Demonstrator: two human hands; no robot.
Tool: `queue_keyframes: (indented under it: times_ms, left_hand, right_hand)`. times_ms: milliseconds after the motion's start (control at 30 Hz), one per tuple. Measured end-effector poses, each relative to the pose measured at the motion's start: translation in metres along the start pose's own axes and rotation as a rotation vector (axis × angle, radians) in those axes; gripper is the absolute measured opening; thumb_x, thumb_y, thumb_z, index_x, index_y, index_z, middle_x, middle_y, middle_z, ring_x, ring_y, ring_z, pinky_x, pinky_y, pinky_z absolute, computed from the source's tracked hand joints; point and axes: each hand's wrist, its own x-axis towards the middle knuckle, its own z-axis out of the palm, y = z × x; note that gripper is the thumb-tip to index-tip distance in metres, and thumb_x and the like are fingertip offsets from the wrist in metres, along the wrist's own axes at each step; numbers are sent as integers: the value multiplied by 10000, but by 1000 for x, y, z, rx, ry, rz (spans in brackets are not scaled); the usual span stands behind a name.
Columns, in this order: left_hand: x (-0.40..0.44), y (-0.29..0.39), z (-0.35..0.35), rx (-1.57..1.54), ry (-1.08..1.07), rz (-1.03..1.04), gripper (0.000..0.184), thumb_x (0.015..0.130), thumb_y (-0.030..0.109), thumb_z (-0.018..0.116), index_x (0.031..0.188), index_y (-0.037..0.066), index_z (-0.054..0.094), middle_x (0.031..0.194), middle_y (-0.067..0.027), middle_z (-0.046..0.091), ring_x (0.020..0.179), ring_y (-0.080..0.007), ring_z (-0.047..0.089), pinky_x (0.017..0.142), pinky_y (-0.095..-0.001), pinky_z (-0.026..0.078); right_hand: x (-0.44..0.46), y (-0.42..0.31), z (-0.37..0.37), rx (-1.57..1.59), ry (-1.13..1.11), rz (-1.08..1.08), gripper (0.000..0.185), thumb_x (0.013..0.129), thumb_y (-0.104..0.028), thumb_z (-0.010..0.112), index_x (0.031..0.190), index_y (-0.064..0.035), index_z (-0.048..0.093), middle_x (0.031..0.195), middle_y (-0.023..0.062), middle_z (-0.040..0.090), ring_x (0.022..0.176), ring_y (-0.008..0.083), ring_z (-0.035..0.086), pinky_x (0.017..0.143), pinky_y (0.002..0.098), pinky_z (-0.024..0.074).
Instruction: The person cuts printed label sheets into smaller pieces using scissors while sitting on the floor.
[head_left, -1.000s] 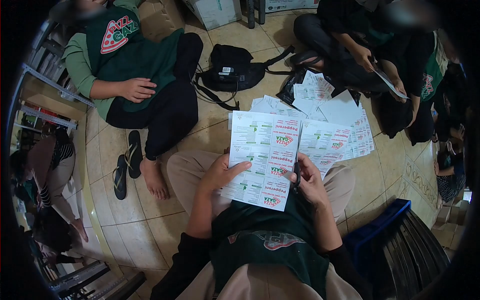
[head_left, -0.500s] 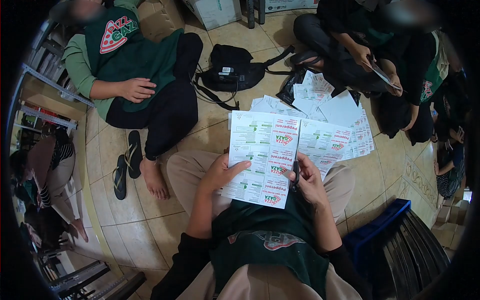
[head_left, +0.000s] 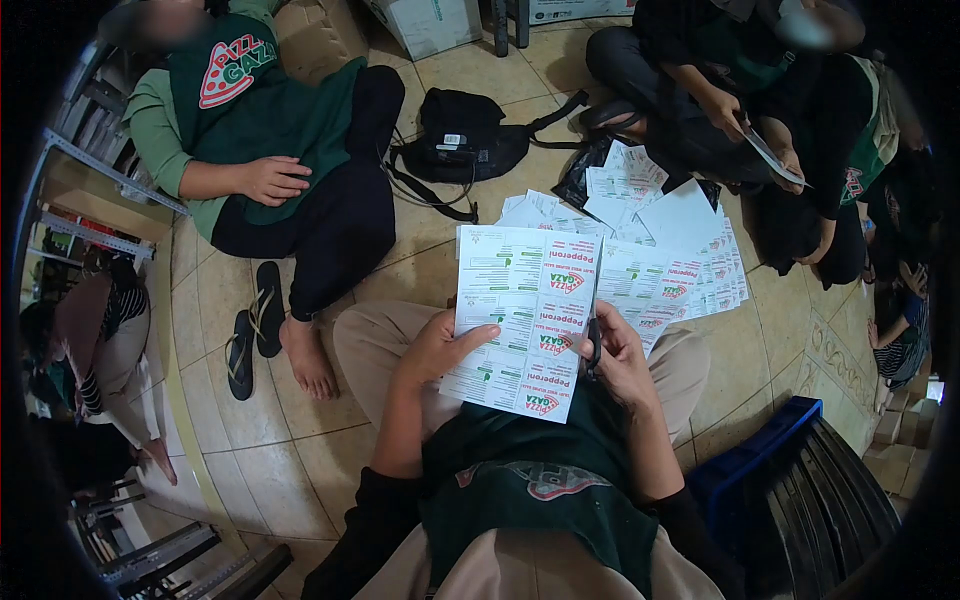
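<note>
My left hand [head_left: 442, 348] grips the left edge of a printed label sheet [head_left: 520, 320], thumb on top and fingers behind it. Red "Pepperoni" words and pizza logos run down the sheet's right side. Black-handled scissors [head_left: 594, 345] are in my right hand [head_left: 621, 358], at the sheet's right edge; their blades are mostly hidden. Just beyond, more printed sheets [head_left: 690, 262] lie spread on the floor, partly covered by the held one.
A black bag [head_left: 465, 140] with straps lies ahead on the tiles. At left, a person in a green apron [head_left: 290, 130] sits beside black sandals [head_left: 266, 310]. Another person holds paper [head_left: 772, 158] at upper right. A blue-edged black crate [head_left: 790, 480] stands right of me.
The held sheet has shifted slightly down and left, with a small tilt. Both my hands keep nearly the same place. The person at upper right has moved their paper a little.
</note>
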Motion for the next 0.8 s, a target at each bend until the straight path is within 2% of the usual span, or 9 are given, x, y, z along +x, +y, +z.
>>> queue_keyframes:
  times_ms: [200,367,433,567,633,800]
  left_hand:
    - [-2,3,2,14,8,10,280,858,179,622,1068,-6,611,975,-69,657,850,-114,601,747,-251,473]
    - [-2,3,3,11,20,-3,283,860,178,621,1072,-9,607,976,-73,656,854,-118,603,748,-253,475]
    - [-2,5,6,-14,65,12,240,851,141,626,1036,-13,624,936,-74,666,800,-112,615,708,-249,490]
    - [-2,5,5,-7,67,8,243,850,144,628,1036,-12,623,936,-73,666,801,-111,615,705,-251,490]
    - [-2,6,3,29,31,-2,283,865,185,615,1065,-15,602,966,-78,658,847,-114,604,744,-251,476]
    - [-1,3,3,3,41,-13,266,858,164,620,1054,-15,610,952,-74,662,824,-111,609,728,-250,482]
  right_hand:
    - [-1,1,0,-34,15,10,564,821,-108,670,1302,12,401,1086,41,576,1000,93,542,845,228,423]
    - [0,2,-1,-38,31,29,532,823,-82,663,1285,15,417,1043,33,595,948,88,563,799,215,441]
    - [1,1,0,-32,30,29,533,822,-77,664,1284,16,416,1037,35,600,943,90,568,799,221,446]
    - [2,3,3,-11,43,23,531,819,-69,665,1281,19,418,1041,48,609,940,95,577,805,233,452]
    - [2,2,3,-17,44,23,529,819,-69,665,1280,19,419,1045,50,610,935,96,577,806,233,452]
    - [2,1,2,-20,52,50,529,821,-64,662,1282,19,416,1040,52,611,928,92,574,802,227,447]
